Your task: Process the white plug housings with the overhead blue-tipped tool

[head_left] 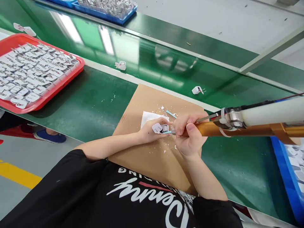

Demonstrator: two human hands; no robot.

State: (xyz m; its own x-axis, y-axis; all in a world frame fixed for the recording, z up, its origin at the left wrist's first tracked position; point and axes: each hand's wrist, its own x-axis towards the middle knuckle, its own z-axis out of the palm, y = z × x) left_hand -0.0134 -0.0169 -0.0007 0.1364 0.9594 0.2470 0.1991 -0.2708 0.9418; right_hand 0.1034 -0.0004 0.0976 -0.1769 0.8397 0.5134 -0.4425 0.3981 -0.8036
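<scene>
I have the right hand [186,139] wrapped round a gold tool [209,129], right of centre, its tip at the white plug housing [161,128] pinched in the left hand [147,131] mid-frame, above brown cardboard [142,158]. Farther off: a red tray [57,87] at left, a blue tray [106,16] up top.

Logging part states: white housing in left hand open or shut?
Open. In the left hand, the white housing has its cover out to one side, leaving its dark-rimmed interior visible.
</scene>
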